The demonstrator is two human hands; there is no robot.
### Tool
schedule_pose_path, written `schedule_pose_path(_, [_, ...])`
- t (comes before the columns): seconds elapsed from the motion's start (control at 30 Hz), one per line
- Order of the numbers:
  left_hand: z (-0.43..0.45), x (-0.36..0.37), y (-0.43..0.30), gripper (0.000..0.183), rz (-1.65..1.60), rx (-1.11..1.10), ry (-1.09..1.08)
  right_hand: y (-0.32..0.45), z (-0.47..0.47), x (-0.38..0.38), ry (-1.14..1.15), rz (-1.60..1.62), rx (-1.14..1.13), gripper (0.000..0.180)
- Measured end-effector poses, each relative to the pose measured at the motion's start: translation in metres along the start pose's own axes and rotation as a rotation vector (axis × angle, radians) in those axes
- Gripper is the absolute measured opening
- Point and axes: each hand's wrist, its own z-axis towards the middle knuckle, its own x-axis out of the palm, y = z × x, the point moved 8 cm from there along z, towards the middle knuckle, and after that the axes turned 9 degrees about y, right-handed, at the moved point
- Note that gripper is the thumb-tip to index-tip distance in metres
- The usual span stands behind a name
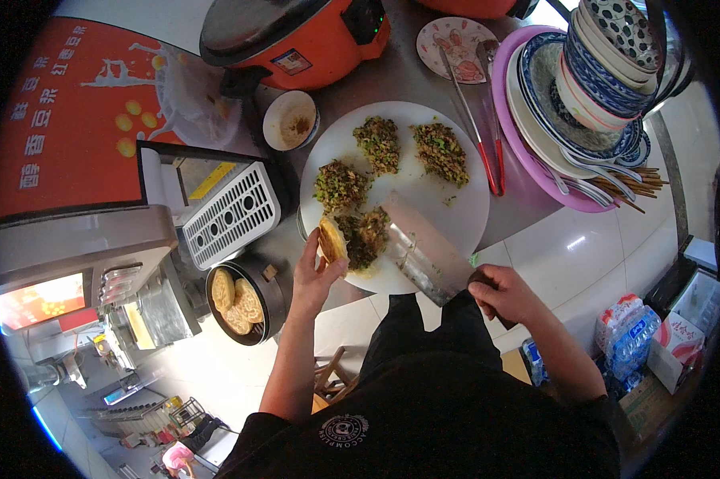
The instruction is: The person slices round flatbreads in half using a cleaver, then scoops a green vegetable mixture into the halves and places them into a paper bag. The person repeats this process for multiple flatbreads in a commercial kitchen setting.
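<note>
My left hand (pixel 316 278) holds a split flatbread bun (pixel 333 241) on edge over the near left of a round white cutting board (pixel 408 209). In my right hand (pixel 503 293) is the handle of a broad cleaver (pixel 428 251), its blade laid slantwise across the board. The blade's far end touches a pile of chopped meat and greens (pixel 366 236) beside the bun. Three more piles of this filling lie farther off: one at the left (pixel 340 187), one at the back (pixel 376 143) and one at the right (pixel 440 152).
A round black pan (pixel 276 311) with several flatbreads (pixel 237 299) stands at the left. Behind the board are a small bowl (pixel 290 123), an orange cooker (pixel 300 54), a rabbit plate (pixel 449 36) and red-handled tongs (pixel 485 161). A pink basin (pixel 509 114) of stacked dishes sits at right.
</note>
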Motion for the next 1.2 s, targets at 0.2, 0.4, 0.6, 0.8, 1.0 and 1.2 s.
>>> schedule_pose_path(0.2, [-0.005, 0.002, -0.003, 0.079, -0.099, 0.045, -0.03, 0.025, -0.002, 0.041, -0.141, -0.302, -0.178, 0.026])
schedule_pose_path(0.4, [-0.01, 0.001, -0.002, 0.067, 0.161, 0.122, -0.112, 0.043, 0.003, 0.072, -0.233, -0.544, -0.324, 0.022])
schedule_pose_path(0.6, [-0.014, 0.024, -0.023, 0.049, 0.566, 0.279, -0.177, 0.057, -0.011, 0.073, -0.231, -0.522, -0.243, 0.022])
schedule_pose_path(0.8, [-0.011, 0.029, -0.022, 0.036, 0.747, 0.301, -0.183, 0.046, -0.041, 0.049, -0.247, -0.383, -0.08, 0.024])
schedule_pose_path(1.0, [-0.008, 0.037, -0.024, 0.038, 0.891, 0.274, -0.184, 0.028, -0.057, 0.015, -0.297, -0.212, 0.005, 0.022])
schedule_pose_path(1.2, [-0.008, 0.039, -0.023, 0.041, 0.976, 0.224, -0.206, 0.023, -0.051, -0.002, -0.323, -0.291, -0.132, 0.022])
